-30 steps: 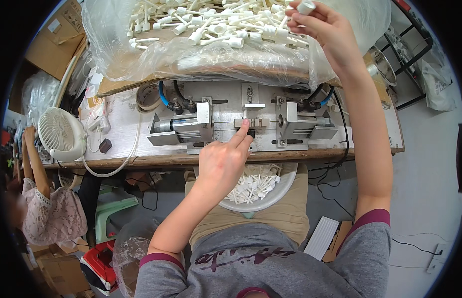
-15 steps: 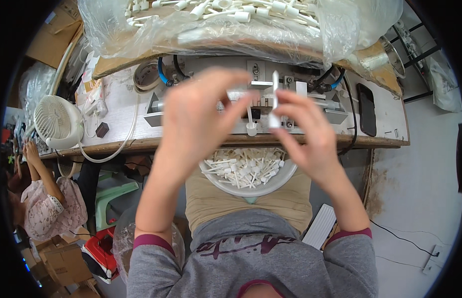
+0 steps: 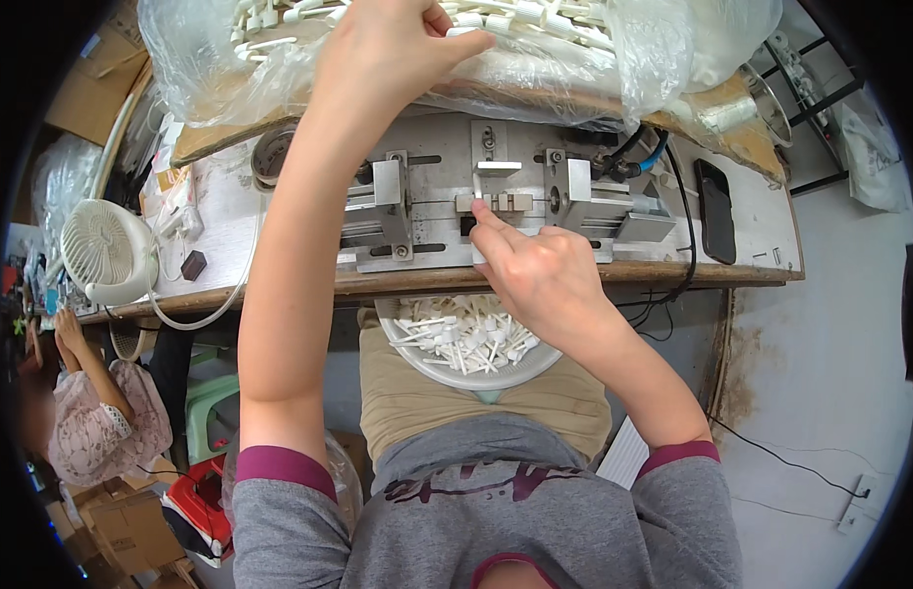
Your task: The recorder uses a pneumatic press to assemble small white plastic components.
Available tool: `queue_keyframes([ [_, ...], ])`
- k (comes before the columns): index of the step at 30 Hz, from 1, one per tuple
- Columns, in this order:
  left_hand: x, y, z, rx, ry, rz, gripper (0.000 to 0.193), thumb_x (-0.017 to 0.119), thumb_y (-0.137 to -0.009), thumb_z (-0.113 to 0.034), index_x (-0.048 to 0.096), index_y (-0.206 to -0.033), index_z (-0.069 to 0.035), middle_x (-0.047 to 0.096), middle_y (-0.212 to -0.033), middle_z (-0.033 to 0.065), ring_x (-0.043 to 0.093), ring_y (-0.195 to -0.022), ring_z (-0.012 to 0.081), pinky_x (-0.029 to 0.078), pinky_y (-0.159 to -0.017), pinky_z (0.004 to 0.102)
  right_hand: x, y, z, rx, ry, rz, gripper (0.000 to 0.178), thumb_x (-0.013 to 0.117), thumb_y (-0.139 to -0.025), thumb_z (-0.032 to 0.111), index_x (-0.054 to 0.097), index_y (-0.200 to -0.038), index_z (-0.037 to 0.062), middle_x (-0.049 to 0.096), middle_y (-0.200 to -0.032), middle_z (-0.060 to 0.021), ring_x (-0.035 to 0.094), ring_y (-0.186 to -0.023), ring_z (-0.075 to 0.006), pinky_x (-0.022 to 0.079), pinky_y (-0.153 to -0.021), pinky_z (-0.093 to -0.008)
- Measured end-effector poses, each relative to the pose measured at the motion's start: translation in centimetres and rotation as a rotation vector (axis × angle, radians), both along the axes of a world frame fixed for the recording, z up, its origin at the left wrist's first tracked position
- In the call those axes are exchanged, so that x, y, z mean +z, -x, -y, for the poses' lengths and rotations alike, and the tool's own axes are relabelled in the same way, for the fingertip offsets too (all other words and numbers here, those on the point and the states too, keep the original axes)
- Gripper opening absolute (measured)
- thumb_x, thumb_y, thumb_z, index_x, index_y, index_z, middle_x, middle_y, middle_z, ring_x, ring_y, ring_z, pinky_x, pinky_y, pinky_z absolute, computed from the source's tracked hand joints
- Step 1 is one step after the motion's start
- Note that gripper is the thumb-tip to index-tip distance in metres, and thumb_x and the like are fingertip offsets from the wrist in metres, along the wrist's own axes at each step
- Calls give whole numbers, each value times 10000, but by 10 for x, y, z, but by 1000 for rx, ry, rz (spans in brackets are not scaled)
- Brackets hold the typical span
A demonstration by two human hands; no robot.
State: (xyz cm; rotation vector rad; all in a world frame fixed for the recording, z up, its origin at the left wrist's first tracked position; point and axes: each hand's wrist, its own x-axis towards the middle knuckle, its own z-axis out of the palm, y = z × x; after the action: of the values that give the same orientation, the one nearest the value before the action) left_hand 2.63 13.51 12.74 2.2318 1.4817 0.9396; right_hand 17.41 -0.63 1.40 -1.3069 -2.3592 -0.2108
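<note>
My left hand [image 3: 393, 44] reaches over the far edge of the bench, at a pile of white plastic capped sticks [image 3: 530, 15] on clear plastic wrap. Its thumb is stretched out and apart from the bent fingers, beside one white cap; the fingertips are partly hidden. My right hand [image 3: 540, 275] is at the metal fixture [image 3: 491, 204] in the middle of the bench. The index finger presses on a white plastic stick [image 3: 477, 185] lying in the fixture, and the other fingers are curled. The stick's white end [image 3: 478, 254] shows beside those fingers.
A grey bowl [image 3: 447, 376] of white plastic sticks rests on my lap. Metal cylinder blocks [image 3: 574, 191] flank the fixture. A black phone [image 3: 714, 211] lies at the right, a white fan [image 3: 108, 252] stands left. Another person [image 3: 103, 417] sits at far left.
My left hand has moved from above the fixture up and away to the pile. My right hand has lowered a white stick into the fixture and now presses it with the index finger.
</note>
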Motion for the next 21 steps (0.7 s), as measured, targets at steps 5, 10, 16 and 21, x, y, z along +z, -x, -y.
queue_keyframes([
  [5,-10,18,36,-160,-61,276,220,796,-827,-111,740,-1004,7,722,-890,94,694,-780,154,546,-688,257,11,-1,0,-9,135,-52,369,824,-750,209,676,-1037,29,736,-1164,-126,686,-599,-247,554,-585,-340],
  [10,-50,35,88,-400,-184,284,277,797,-805,-25,743,-1076,-10,682,-1147,87,696,-976,187,599,-791,291,48,-27,-29,-53,146,-491,296,829,-807,200,741,-1059,73,748,-861,-34,631,-607,-84,490,-541,-239],
  [16,-110,34,128,-312,-281,-126,248,797,-786,-113,730,-1014,-41,709,-1249,87,702,-783,222,560,-674,323,111,-40,-91,-333,-224,-290,349,788,-839,317,701,-941,-6,699,-905,-127,654,-833,-207,506,-701,-321],
  [21,-119,23,120,-312,-222,-275,248,787,-784,-120,742,-1020,-62,709,-1258,73,698,-665,225,554,-637,325,100,-47,-128,-511,-103,-240,384,835,-763,296,687,-918,-23,698,-859,-180,689,-810,-280,530,-703,-377],
])
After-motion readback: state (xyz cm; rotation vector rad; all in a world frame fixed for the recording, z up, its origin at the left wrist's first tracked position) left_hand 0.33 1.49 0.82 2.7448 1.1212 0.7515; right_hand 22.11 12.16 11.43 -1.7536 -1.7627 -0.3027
